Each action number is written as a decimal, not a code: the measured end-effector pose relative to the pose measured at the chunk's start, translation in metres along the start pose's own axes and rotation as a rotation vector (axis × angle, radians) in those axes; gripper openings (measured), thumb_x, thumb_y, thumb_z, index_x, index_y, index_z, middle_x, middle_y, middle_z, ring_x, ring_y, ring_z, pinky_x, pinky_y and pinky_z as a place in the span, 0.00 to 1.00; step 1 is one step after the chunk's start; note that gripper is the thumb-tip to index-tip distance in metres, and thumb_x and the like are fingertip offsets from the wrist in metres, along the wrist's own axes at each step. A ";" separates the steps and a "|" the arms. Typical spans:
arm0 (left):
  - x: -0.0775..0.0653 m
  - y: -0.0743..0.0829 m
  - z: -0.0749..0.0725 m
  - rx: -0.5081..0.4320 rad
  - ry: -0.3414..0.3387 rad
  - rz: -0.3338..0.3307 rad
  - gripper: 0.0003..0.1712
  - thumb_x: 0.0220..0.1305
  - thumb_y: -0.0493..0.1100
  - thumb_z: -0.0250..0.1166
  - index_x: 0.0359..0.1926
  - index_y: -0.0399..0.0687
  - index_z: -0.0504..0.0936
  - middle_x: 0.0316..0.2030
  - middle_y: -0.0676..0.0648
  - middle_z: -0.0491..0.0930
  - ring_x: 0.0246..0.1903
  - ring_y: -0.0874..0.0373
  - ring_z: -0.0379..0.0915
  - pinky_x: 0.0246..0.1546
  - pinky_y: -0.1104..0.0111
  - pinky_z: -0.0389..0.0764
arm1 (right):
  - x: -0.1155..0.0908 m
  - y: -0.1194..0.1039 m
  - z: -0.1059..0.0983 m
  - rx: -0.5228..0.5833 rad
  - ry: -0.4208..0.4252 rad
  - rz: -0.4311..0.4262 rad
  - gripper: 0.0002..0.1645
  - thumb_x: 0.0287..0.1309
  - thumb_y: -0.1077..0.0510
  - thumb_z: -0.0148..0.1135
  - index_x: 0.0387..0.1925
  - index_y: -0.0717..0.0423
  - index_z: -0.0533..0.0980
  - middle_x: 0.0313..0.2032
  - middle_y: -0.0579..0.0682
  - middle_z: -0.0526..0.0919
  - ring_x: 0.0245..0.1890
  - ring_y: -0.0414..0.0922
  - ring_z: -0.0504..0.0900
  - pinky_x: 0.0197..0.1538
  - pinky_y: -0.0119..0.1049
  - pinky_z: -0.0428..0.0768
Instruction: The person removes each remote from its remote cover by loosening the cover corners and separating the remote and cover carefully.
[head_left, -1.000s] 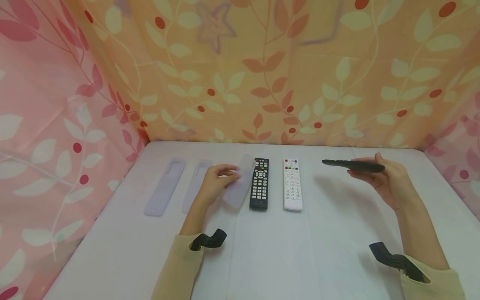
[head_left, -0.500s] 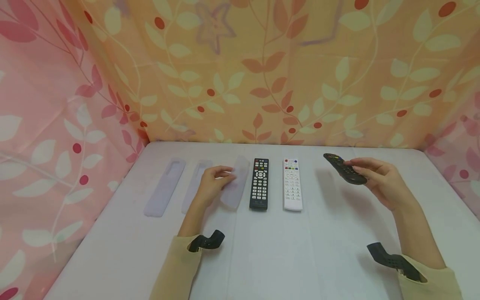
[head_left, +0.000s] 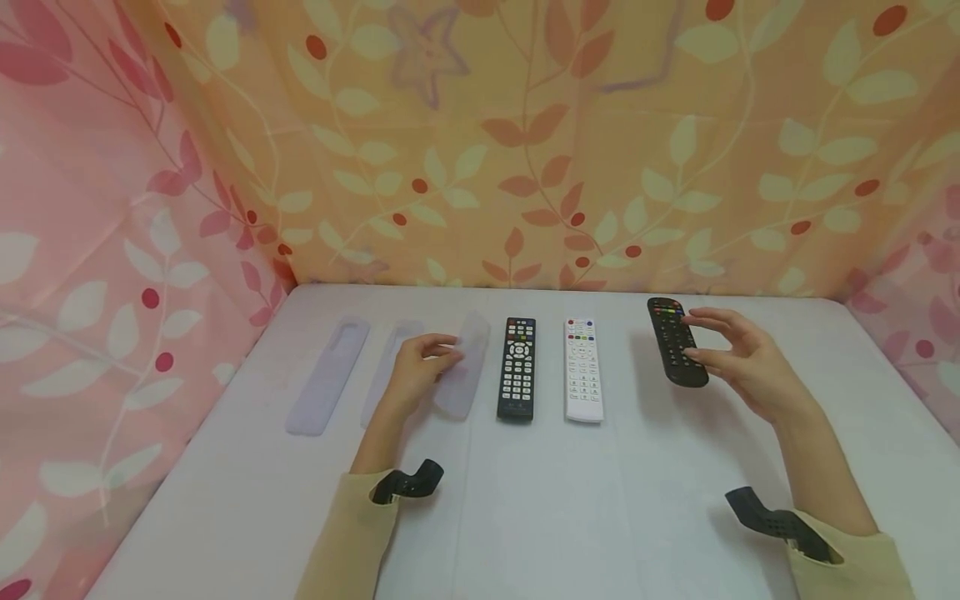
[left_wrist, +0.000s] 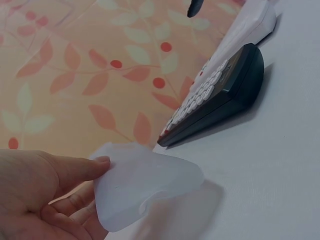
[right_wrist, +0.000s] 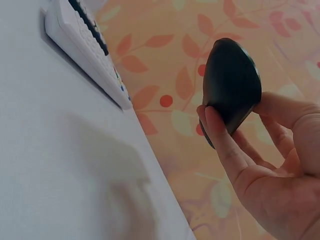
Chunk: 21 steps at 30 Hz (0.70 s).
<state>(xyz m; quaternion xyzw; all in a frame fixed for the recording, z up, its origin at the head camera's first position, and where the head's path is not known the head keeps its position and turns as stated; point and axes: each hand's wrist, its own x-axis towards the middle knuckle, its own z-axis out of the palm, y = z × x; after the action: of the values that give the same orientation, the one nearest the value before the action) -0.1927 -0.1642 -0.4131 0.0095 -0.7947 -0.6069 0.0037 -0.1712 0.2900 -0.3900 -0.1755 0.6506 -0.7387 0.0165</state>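
Observation:
My left hand [head_left: 416, 372] pinches a translucent silicone remote cover [head_left: 462, 371] by its left edge; in the left wrist view the cover [left_wrist: 145, 182] looks soft and bent, held a little above the table. On the right, my right hand [head_left: 750, 364] holds a black remote control [head_left: 677, 343] between thumb and fingers, buttons toward me, raised over its shadow. The right wrist view shows the dark end of that remote [right_wrist: 231, 82]. Between the hands lie a black remote with white buttons [head_left: 517, 371] and a white remote [head_left: 583, 372], side by side on the table.
Two more translucent covers lie at the left: one [head_left: 330, 379] lies flat and apart, the other [head_left: 380, 383] is partly behind my left hand. The white table [head_left: 547, 508] ends at a floral cloth [head_left: 480, 167] at the back.
The black remote in my right hand has turned from edge-on to upright with its buttons showing, and has shifted left. My left hand and the cover have drifted slightly left.

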 end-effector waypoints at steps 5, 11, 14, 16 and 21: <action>0.002 -0.003 -0.002 -0.017 0.001 -0.016 0.16 0.66 0.31 0.71 0.54 0.30 0.85 0.39 0.38 0.90 0.27 0.66 0.74 0.27 0.74 0.72 | 0.001 0.002 0.002 -0.023 0.024 0.050 0.38 0.66 0.81 0.57 0.67 0.44 0.75 0.61 0.43 0.78 0.50 0.37 0.86 0.46 0.27 0.86; 0.004 -0.008 -0.003 -0.024 0.001 -0.030 0.17 0.66 0.32 0.71 0.55 0.31 0.85 0.35 0.44 0.89 0.27 0.66 0.75 0.28 0.75 0.73 | 0.001 0.004 0.003 -0.133 0.060 0.127 0.40 0.65 0.77 0.63 0.70 0.40 0.71 0.66 0.48 0.70 0.48 0.35 0.84 0.46 0.26 0.85; 0.005 -0.010 -0.004 -0.030 0.004 -0.045 0.17 0.67 0.32 0.71 0.55 0.31 0.84 0.35 0.46 0.89 0.28 0.67 0.76 0.28 0.75 0.74 | 0.002 0.005 0.004 -0.271 0.067 0.184 0.44 0.67 0.72 0.65 0.78 0.45 0.63 0.75 0.61 0.60 0.49 0.33 0.81 0.47 0.24 0.84; 0.005 -0.010 -0.004 -0.037 0.006 -0.053 0.17 0.67 0.32 0.71 0.56 0.30 0.84 0.35 0.46 0.89 0.28 0.67 0.77 0.28 0.75 0.74 | 0.003 0.006 0.004 -0.346 0.062 0.227 0.48 0.68 0.68 0.66 0.83 0.49 0.56 0.79 0.69 0.53 0.49 0.30 0.81 0.48 0.23 0.83; 0.006 -0.010 -0.004 -0.059 0.006 -0.071 0.18 0.67 0.31 0.70 0.57 0.30 0.83 0.33 0.50 0.88 0.28 0.67 0.76 0.28 0.75 0.74 | 0.005 0.008 0.006 -0.374 0.046 0.286 0.51 0.69 0.66 0.68 0.83 0.59 0.51 0.74 0.72 0.63 0.49 0.26 0.81 0.49 0.24 0.83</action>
<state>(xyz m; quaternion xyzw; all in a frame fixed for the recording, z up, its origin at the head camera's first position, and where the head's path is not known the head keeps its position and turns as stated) -0.1986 -0.1703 -0.4218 0.0394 -0.7756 -0.6299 -0.0151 -0.1764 0.2817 -0.3963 -0.0647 0.7946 -0.5992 0.0736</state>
